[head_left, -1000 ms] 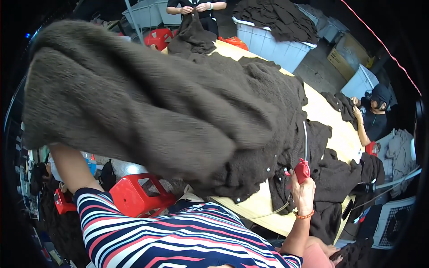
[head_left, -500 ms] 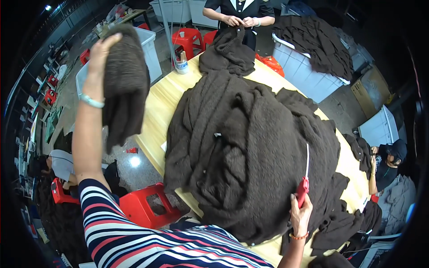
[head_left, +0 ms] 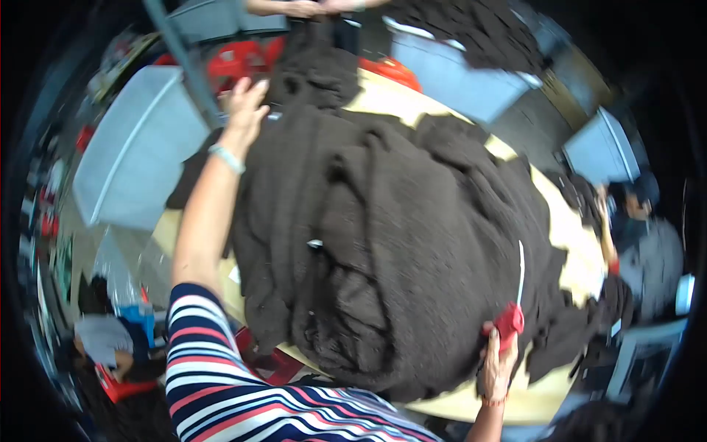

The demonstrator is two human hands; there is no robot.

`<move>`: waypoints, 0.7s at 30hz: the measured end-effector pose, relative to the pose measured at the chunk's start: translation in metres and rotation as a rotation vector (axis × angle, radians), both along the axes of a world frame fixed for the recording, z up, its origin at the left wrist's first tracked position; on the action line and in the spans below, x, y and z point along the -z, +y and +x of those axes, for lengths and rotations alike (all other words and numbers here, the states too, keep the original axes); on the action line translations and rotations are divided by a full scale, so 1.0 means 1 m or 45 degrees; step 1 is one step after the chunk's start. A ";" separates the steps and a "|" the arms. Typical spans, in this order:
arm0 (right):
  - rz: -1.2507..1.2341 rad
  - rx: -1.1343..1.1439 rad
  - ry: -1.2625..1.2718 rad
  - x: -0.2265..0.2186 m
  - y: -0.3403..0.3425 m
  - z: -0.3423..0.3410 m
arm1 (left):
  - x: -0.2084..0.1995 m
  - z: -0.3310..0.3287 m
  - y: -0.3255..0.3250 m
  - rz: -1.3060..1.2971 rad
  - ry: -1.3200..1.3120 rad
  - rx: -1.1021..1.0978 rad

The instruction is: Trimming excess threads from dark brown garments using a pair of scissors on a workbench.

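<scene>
A large heap of dark brown knitted garments covers most of the table. My left hand reaches over the heap's far left side, fingers spread, with nothing held. Under that forearm a dark knitted piece shows at the table's left edge, partly covered by my arm. At the heap's near right, my right hand is closed around a red-handled tool. Its thin pale shaft points up and away from me; its exact kind is unclear.
Across the table, a person's hands are at a dark garment. A white bin stands left, and another bin heaped with dark garments stands far right. Another person sits at the right.
My left hand has swung right and away from me and let go of the raised dark garment. My right hand still grips the red-handled tool. The view has shifted and is blurred.
</scene>
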State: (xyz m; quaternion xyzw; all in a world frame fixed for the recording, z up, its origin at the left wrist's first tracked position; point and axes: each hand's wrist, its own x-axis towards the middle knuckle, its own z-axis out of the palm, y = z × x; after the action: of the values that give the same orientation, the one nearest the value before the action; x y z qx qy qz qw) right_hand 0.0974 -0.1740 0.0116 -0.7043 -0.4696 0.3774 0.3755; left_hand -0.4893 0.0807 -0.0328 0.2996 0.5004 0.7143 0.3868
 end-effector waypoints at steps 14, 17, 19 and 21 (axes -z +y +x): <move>0.240 0.209 0.354 0.049 -0.049 0.173 | -0.120 0.436 -0.150 0.058 0.743 1.316; 0.267 0.367 0.341 0.079 -0.082 0.244 | -0.084 0.548 -0.196 0.198 1.186 1.761; 0.282 0.446 0.302 0.091 -0.109 0.281 | -0.029 0.619 -0.225 0.300 1.270 1.971; 0.182 0.414 0.044 0.087 -0.134 0.307 | 0.023 0.679 -0.248 0.337 1.390 1.993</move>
State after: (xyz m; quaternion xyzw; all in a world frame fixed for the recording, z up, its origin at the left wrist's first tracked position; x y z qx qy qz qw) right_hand 0.4039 -0.3080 -0.0757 -0.7358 -0.3686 0.2895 0.4888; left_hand 0.1899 -0.1669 -0.0558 0.8808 0.1852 0.0669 0.4306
